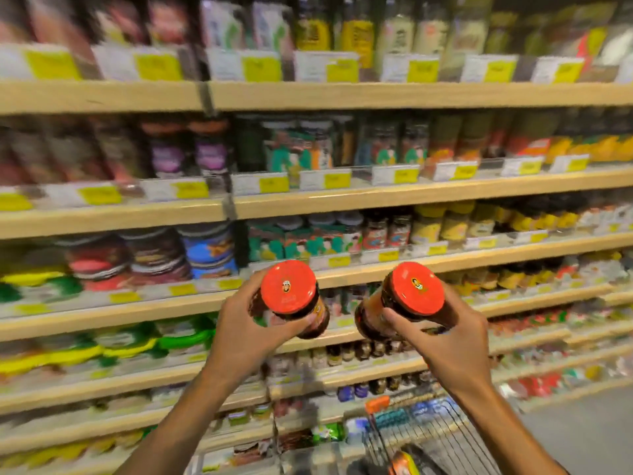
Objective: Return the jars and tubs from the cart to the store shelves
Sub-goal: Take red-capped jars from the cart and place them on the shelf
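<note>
I hold two dark sauce jars with red lids up in front of the shelves. My left hand (239, 323) grips the left jar (291, 296) around its body, lid tilted toward me. My right hand (445, 341) grips the right jar (407, 299) the same way. Both jars hang in the air at the height of a middle shelf (479, 260) that carries jars with similar red and teal labels. The wire cart (421, 430) stands below my right arm at the bottom, with another orange-lidded jar (402, 464) in it. The picture is blurred by motion.
Wooden shelves (308, 94) fill the view from top to bottom, packed with jars, tubs and bottles behind yellow price tags. Green and yellow lidded tubs (130, 344) sit at the lower left. Grey floor (589, 430) shows at the lower right beside the cart.
</note>
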Demonstrator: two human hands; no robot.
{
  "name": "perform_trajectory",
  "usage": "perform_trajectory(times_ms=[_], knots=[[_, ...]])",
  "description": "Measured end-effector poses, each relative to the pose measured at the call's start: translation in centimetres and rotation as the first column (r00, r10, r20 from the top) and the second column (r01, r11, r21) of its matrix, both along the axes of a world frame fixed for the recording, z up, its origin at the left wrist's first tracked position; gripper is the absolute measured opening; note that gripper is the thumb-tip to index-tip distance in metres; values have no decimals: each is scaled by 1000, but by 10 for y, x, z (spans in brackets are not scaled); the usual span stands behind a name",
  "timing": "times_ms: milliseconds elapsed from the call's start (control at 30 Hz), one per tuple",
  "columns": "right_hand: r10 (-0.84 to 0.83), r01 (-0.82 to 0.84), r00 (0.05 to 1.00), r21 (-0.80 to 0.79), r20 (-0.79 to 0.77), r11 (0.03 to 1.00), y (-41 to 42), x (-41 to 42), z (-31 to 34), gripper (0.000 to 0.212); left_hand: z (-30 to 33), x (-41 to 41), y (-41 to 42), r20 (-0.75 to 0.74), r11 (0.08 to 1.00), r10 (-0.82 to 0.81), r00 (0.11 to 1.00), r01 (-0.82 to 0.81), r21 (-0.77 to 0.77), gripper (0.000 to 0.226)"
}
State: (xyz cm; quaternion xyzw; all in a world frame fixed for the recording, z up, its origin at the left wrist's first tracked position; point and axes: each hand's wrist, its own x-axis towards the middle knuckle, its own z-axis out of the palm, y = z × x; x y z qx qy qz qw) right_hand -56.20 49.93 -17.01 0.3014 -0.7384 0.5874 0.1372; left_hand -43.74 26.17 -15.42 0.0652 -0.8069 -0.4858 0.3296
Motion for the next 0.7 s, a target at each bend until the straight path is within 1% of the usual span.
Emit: perform_trajectory(times_ms=[67,167,300,367,433,533,600,700], knots=[[59,-58,998,7,-13,998,-39,23,6,59,3,40,-33,-22,997,73,997,-72,9,66],[177,-177,984,-20,-2,984,-99,67,13,64,9,103,-79,-51,982,191,980,-191,15,67],[311,-311,950,-15,-22,950,-175,128,21,60,18,188,-133,-85,959,281,956,-283,-11,62],[348,-348,937,-4,-41,937,-210,158,26,58,22,225,-156,-103,944,326,940,-329,-18,65],[384,-385,920,4,-70,923,-243,185,30,59,26,262,-177,-120,924,380,917,-383,-7,66],[463,-462,883,23,-74,886,-288,225,39,62,30,317,-200,-115,898,438,892,-440,12,69],[514,-514,855,24,-74,858,-315,251,44,61,34,351,-212,-121,880,472,873,-474,15,67],[580,-580,812,20,-61,814,-350,285,48,65,38,394,-231,-135,840,539,831,-542,15,65]])
